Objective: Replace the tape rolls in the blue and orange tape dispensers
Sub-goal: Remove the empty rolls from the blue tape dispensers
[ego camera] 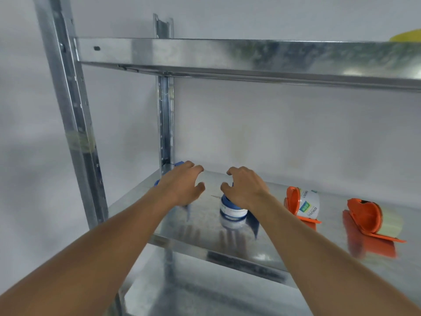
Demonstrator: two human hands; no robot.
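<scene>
Head view: on the metal shelf, near its left edge, the blue tape dispenser sits just beneath the loosely curled, empty right hand, nearer than the spread, empty left hand.

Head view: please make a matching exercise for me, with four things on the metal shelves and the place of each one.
Things:
1. blue dispenser with white roll
2. orange dispenser with printed roll
3. orange dispenser with plain roll
4. yellow object

Places:
a. on the upper shelf
b. under the right hand
c. rightmost on the lower shelf
d. between a blue and an orange dispenser

Pairs: 1-b, 2-d, 3-c, 4-a
</scene>
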